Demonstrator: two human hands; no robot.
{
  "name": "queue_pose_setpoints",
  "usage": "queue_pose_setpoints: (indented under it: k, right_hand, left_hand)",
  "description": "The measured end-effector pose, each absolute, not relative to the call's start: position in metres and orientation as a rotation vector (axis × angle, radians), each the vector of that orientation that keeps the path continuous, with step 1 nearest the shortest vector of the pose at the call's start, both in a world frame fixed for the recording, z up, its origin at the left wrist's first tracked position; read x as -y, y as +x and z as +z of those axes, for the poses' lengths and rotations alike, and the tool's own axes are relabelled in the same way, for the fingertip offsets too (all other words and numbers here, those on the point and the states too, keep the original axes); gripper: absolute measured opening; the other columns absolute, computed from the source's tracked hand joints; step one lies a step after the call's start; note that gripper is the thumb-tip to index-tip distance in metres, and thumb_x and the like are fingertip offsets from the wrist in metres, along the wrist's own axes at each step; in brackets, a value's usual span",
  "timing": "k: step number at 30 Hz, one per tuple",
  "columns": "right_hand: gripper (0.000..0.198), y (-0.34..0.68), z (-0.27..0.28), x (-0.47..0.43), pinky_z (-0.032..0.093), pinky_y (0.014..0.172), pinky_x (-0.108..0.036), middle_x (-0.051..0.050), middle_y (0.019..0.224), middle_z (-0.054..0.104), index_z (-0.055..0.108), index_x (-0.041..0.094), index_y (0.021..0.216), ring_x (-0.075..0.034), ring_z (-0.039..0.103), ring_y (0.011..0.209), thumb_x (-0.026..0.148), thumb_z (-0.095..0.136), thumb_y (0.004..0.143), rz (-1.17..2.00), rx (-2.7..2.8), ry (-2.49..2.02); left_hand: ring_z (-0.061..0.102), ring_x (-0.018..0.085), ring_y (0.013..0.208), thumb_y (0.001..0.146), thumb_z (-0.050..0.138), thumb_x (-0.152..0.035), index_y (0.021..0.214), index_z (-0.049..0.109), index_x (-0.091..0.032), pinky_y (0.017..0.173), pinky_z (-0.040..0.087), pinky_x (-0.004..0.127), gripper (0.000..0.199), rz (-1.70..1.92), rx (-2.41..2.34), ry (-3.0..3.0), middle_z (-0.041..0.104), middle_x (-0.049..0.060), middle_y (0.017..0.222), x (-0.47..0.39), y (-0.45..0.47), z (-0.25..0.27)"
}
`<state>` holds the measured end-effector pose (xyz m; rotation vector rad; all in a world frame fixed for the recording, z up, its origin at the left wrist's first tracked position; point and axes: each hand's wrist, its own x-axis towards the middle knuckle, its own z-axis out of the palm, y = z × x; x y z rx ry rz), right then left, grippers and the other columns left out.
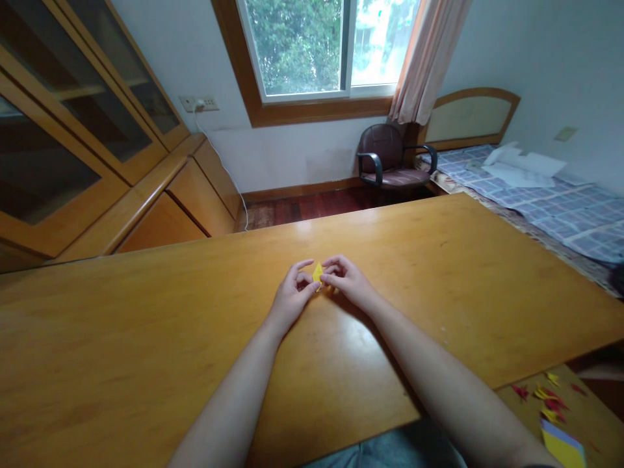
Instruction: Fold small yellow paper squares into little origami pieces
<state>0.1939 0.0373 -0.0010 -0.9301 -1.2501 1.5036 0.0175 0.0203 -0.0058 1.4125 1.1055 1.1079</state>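
Observation:
A small piece of yellow folded paper (318, 273), roughly diamond-shaped with a pointed top, is held just over the wooden table (195, 331). From the left, my left hand (292, 292) grips its lower edge with the thumb, while the index finger reaches past it at the top. My right hand (348, 279) pinches the paper's right side between thumb and curled fingers. The fingertips behind the paper are partly hidden, and its finer creases are too small to make out.
At lower right, a lower surface (602, 416) bears several small red and yellow folded paper pieces (550, 403) and a stack of paper sheets (563, 448). Beyond the table are an armchair (385, 153), a bed (560, 201) with white papers (524, 169), and a glass-door cabinet (97, 117).

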Motion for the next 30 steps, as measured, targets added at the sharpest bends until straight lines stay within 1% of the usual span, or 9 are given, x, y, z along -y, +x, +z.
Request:
queue_pose_setpoints:
  k: [8,14,18,21,25,30]
  right_hand:
    - [0.035,0.1923,-0.0048,-0.0383,0.042,0.059,-0.024,0.003,0.072,0.063,0.056,0.019,0.094,-0.012,0.06,0.065,0.035,0.078,0.072,1.463,1.253,-0.954]
    - [0.023,0.194,-0.0085,-0.037,0.045,0.064,-0.025,0.001,0.088,0.066,0.062,0.021,0.095,-0.012,0.062,0.072,0.033,0.072,0.079,1.404,1.317,-0.958]
    - [0.016,0.1968,-0.008,-0.0373,0.046,0.071,-0.028,0.001,0.081,0.068,0.066,0.021,0.092,-0.015,0.063,0.075,0.032,0.069,0.081,1.375,1.369,-0.98]
    - [0.013,0.1979,-0.0057,-0.0377,0.047,0.076,-0.03,-0.001,0.083,0.069,0.069,0.019,0.087,-0.016,0.063,0.079,0.031,0.07,0.081,1.309,1.456,-1.002]
    - [0.008,0.1987,-0.0016,-0.037,0.046,0.078,-0.03,-0.001,0.084,0.07,0.071,0.019,0.085,-0.016,0.062,0.079,0.026,0.068,0.083,1.211,1.592,-1.022]
    - [0.006,0.1986,0.0006,-0.0353,0.044,0.079,-0.03,-0.001,0.083,0.068,0.068,0.018,0.084,-0.016,0.06,0.08,0.019,0.062,0.087,1.089,1.734,-1.019]
  left_hand:
    - [0.056,0.011,0.07,0.081,0.07,-0.027,0.13,0.051,-0.021,0.073,0.044,0.024,0.052,1.11,-1.108,1.401,0.057,-0.006,0.073,-0.0216,0.0187,-0.0064]
    - [0.057,0.012,0.073,0.083,0.069,-0.029,0.129,0.049,-0.021,0.076,0.046,0.026,0.05,1.129,-1.048,1.335,0.058,-0.005,0.075,-0.0211,0.0187,-0.0072]
    - [0.058,0.012,0.073,0.084,0.069,-0.029,0.128,0.049,-0.021,0.076,0.046,0.026,0.049,1.121,-1.025,1.326,0.058,-0.005,0.076,-0.0194,0.0179,-0.0038]
    - [0.059,0.013,0.073,0.085,0.067,-0.031,0.129,0.048,-0.021,0.076,0.046,0.027,0.048,1.12,-1.009,1.329,0.059,-0.005,0.075,-0.0186,0.0177,-0.0017]
    - [0.061,0.014,0.077,0.087,0.065,-0.032,0.13,0.047,-0.021,0.079,0.046,0.028,0.048,1.121,-1.022,1.348,0.061,-0.004,0.077,-0.0191,0.0175,-0.0031]
    - [0.057,0.012,0.074,0.088,0.064,-0.031,0.131,0.047,-0.021,0.075,0.044,0.026,0.047,1.116,-1.066,1.421,0.059,-0.004,0.077,-0.0196,0.0169,-0.0066]
